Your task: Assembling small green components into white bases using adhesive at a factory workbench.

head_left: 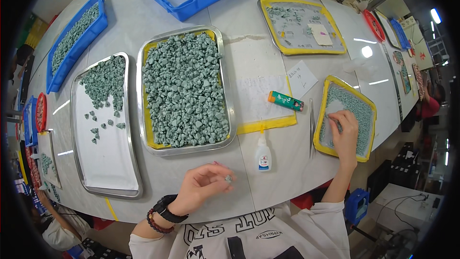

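Observation:
My left hand (203,184), with a dark watch and a beaded bracelet at the wrist, is held above the table's near edge. Its fingertips pinch a small grey-green stone (228,178). On the right, my right hand (344,132) reaches into a yellow-rimmed tray (322,136) of small green chips (359,110). Those fingers are bent together at the edge of a bare patch among the chips; whether they grip a chip is hidden. Between my hands stands a white glue bottle (263,157) with a yellow tip. Long metal tweezers (311,129) lie beside the chip tray.
A metal tray heaped with green stones (184,91) lies mid-table. Left of it is a partly filled metal tray (105,158). Blue bins (76,50) stand farther back. A green tube-shaped package (286,100) rests near a paper note (302,79). Another yellow-rimmed tray (302,48) sits far right.

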Motion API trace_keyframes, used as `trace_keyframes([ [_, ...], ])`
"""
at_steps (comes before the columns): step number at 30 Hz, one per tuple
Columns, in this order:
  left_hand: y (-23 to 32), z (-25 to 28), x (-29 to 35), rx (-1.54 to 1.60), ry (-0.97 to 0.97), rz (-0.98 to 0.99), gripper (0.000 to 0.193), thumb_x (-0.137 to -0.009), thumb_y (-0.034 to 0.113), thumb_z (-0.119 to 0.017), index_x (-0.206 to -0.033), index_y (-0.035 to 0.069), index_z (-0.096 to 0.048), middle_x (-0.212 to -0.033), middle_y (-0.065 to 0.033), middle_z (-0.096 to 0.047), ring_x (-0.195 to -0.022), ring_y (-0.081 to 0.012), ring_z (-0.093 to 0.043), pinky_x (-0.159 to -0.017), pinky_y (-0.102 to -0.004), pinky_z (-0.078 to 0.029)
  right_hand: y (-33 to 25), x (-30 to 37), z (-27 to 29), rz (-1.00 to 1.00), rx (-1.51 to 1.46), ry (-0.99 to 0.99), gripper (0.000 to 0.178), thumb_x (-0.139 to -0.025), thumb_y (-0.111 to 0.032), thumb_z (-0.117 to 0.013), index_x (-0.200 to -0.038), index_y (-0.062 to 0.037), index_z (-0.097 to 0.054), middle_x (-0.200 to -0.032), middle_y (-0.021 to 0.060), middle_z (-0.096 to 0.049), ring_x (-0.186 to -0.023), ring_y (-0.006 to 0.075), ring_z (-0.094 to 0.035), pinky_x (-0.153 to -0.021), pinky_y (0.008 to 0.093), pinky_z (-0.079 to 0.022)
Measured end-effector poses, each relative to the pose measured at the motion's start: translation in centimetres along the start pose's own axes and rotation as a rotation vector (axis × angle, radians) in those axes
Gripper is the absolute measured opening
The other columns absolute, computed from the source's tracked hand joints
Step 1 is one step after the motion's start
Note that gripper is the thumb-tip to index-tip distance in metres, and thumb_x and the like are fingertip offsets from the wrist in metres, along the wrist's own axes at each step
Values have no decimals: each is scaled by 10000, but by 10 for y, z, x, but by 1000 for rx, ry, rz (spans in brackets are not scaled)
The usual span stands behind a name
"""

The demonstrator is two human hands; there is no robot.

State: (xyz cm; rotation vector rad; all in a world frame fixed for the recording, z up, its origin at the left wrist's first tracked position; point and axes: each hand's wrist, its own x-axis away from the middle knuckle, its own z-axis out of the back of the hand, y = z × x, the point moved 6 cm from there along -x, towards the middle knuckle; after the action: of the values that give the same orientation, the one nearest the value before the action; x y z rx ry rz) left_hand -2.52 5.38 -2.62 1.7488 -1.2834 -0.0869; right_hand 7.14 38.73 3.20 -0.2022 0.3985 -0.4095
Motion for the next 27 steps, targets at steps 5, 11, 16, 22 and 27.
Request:
trace_keyframes([
  [5, 0, 0, 1, 1, -26, -2, 224, -871, -57, -555, -1090, -18, -577, -1063, -112, -602, -877, -162, -632, -769, -275, -515, 11, -1, -2, -48, -71, -63, 53, -769, 41, -599, -817, 24, -585, -827, 117, -560, -780, 269, -553, -723, 331, -444],
  [11, 0, -1, 1, 1, -48, -9, 229, -882, -59, -543, -1105, -17, -572, -1067, -100, -597, -885, -151, -626, -772, -270, -506, 11, 2, -4, -55, -93, -88, 56, -784, 47, -578, -838, 35, -568, -842, 124, -545, -784, 265, -548, -715, 323, -450],
  [16, 0, 0, 0, 2, -10, 1, 211, -852, -38, -585, -1062, -13, -592, -1065, -136, -610, -847, -184, -651, -760, -292, -538, 15, 5, 2, -86, -94, -1, 60, -787, 46, -576, -844, 33, -565, -865, 123, -536, -798, 260, -543, -717, 327, -449],
  [22, -1, 1, 1, 5, -5, 12, 211, -854, -29, -591, -1064, -10, -593, -1065, -133, -610, -842, -185, -653, -764, -293, -539, 10, 4, 3, -26, -30, -34, 88, -760, 36, -619, -842, 27, -587, -881, 118, -544, -812, 257, -545, -729, 337, -443],
  [27, 0, 0, -1, 3, -8, 23, 205, -858, -29, -591, -1061, -11, -592, -1057, -134, -615, -866, -187, -650, -779, -298, -537, 1, 4, 3, 24, 61, -7, 106, -738, 40, -643, -830, 19, -595, -861, 112, -551, -814, 257, -542, -724, 324, -441],
])
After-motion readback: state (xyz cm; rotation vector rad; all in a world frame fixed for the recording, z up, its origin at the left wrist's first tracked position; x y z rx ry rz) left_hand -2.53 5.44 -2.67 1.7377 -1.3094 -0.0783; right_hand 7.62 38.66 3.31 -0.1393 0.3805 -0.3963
